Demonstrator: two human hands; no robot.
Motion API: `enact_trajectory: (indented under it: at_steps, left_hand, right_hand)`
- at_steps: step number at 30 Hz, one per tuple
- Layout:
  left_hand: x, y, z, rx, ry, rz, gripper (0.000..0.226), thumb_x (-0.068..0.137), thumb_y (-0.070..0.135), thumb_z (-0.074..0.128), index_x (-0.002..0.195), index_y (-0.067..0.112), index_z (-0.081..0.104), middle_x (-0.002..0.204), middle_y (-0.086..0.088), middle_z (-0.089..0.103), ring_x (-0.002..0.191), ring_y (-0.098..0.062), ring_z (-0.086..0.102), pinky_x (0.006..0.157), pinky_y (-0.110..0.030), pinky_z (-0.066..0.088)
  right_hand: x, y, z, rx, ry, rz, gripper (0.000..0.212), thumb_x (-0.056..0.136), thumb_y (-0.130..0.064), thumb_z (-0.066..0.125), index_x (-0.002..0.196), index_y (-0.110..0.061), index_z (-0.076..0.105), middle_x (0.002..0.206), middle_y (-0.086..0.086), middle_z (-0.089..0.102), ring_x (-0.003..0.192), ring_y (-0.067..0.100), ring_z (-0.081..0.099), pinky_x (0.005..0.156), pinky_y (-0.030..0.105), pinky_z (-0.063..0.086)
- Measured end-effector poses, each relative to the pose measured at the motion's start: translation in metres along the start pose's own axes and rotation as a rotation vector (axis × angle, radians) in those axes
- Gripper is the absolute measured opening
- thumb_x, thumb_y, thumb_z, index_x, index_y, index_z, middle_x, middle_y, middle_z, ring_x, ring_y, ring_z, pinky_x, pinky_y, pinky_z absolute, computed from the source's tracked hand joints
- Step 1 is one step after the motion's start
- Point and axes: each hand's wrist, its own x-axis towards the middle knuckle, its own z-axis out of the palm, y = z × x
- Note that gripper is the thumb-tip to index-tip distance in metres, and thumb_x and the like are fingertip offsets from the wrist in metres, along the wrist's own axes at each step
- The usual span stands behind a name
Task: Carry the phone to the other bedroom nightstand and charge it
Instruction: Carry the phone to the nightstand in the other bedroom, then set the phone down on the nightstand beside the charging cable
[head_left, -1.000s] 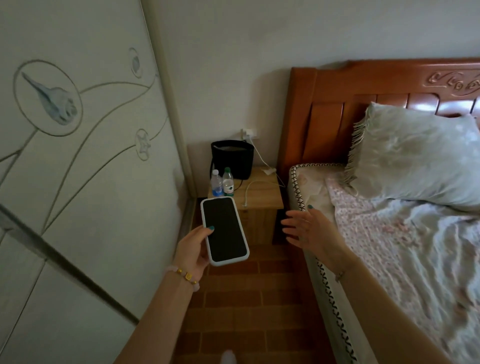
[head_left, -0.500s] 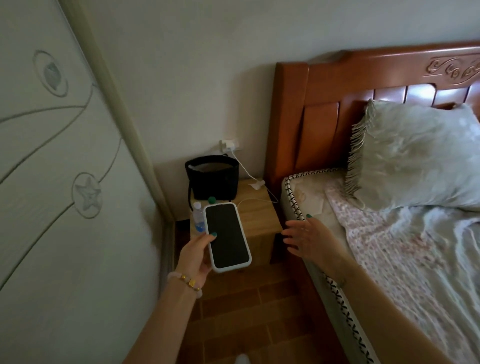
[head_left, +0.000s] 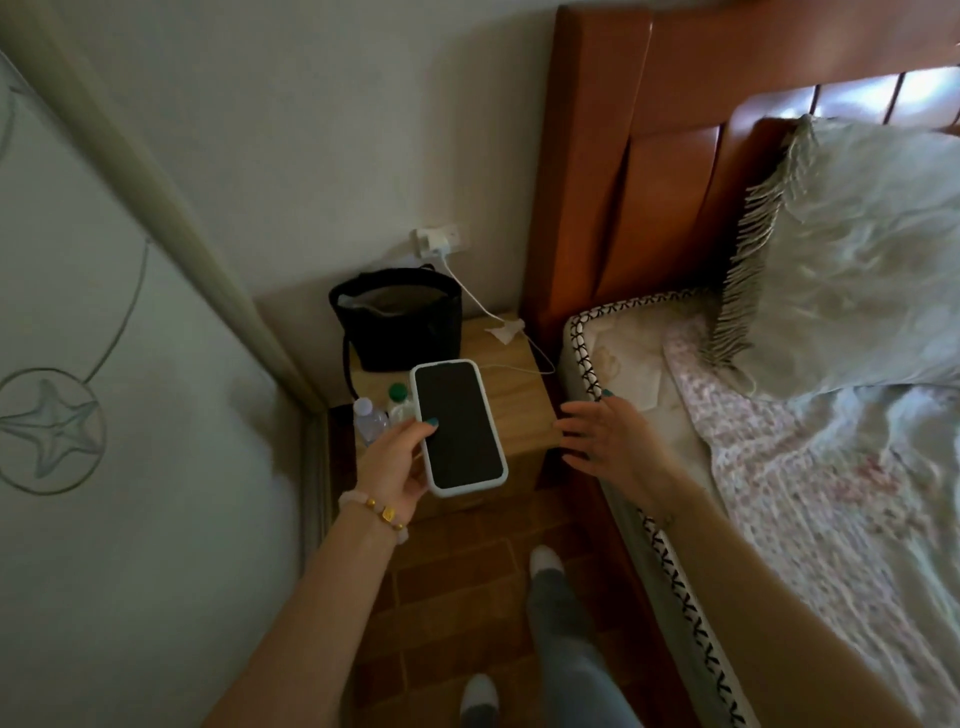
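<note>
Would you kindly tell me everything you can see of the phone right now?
The phone is a slim rectangle with rounded corners in a pale, rubbery-looking case. Its screen is dark and faces up. It is tilted, its top end toward the wall, above the nightstand's front edge. The left hand holds its left edge, thumb on the screen. No cable is plugged in.

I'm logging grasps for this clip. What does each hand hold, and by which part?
The left hand holds the phone by its lower left edge, thumb on the screen. The right hand is open and holds nothing.
</note>
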Motion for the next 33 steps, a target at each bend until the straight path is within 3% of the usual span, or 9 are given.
enact_trajectory:
  at_steps: [3,6,13,17,23,27,33]
  left_hand:
    - [0.026,0.002,0.023,0.027,0.024,-0.011,0.013,0.086,0.013,0.056,0.098,0.016,0.06,0.108,-0.012,0.061,0.102,-0.027,0.058,0.087,-0.041,0.05]
    - [0.059,0.001,0.048,0.015,0.083,-0.043,0.012,0.087,0.01,0.055,0.096,0.015,0.059,0.1,-0.009,0.062,0.094,-0.024,0.059,0.079,-0.037,0.052]
    - [0.127,-0.013,0.096,-0.053,0.207,-0.186,0.013,0.088,0.006,0.051,0.1,0.009,0.057,0.093,-0.009,0.062,0.086,-0.021,0.06,0.071,-0.034,0.051]
    - [0.167,-0.026,0.106,-0.078,0.258,-0.237,0.029,0.089,0.005,0.05,0.117,0.008,0.055,0.106,-0.01,0.062,0.084,-0.019,0.059,0.068,-0.032,0.05]
    - [0.232,-0.052,0.101,-0.116,0.304,-0.277,0.026,0.09,0.006,0.049,0.115,0.011,0.056,0.091,-0.006,0.063,0.082,-0.018,0.061,0.064,-0.03,0.049]
    - [0.272,-0.075,0.093,-0.091,0.286,-0.3,0.018,0.09,0.006,0.048,0.105,0.012,0.056,0.089,-0.004,0.063,0.081,-0.018,0.06,0.065,-0.03,0.049]
    - [0.306,-0.1,0.085,-0.045,0.272,-0.325,0.02,0.09,0.007,0.049,0.107,0.012,0.057,0.089,-0.004,0.063,0.083,-0.018,0.061,0.066,-0.029,0.05]
  right_hand:
    - [0.035,-0.011,-0.011,-0.017,-0.025,0.041,0.046,0.096,-0.045,0.032,0.108,-0.016,0.066,0.099,0.003,0.073,0.094,0.021,0.065,0.079,0.036,0.049]
    - [0.074,-0.026,-0.024,-0.044,-0.042,0.096,0.045,0.097,-0.044,0.03,0.109,-0.018,0.065,0.104,0.005,0.07,0.097,0.021,0.065,0.081,0.036,0.049]
    - [0.154,-0.051,-0.048,-0.101,-0.081,0.222,0.045,0.098,-0.043,0.027,0.106,-0.019,0.064,0.106,0.005,0.069,0.099,0.022,0.064,0.082,0.036,0.049]
    - [0.202,-0.055,-0.057,-0.099,-0.102,0.255,0.044,0.099,-0.041,0.026,0.111,-0.017,0.061,0.11,0.007,0.067,0.102,0.023,0.062,0.08,0.035,0.05]
    - [0.264,-0.027,-0.066,-0.11,-0.075,0.302,0.04,0.098,-0.038,0.029,0.11,-0.017,0.061,0.11,0.008,0.067,0.101,0.022,0.062,0.08,0.033,0.051]
    - [0.294,0.005,-0.068,-0.115,-0.048,0.353,0.04,0.098,-0.037,0.031,0.112,-0.014,0.061,0.111,0.009,0.065,0.101,0.022,0.061,0.086,0.034,0.05]
    - [0.316,0.039,-0.068,-0.123,-0.005,0.391,0.037,0.098,-0.036,0.033,0.116,-0.017,0.06,0.116,0.006,0.064,0.101,0.02,0.062,0.081,0.034,0.051]
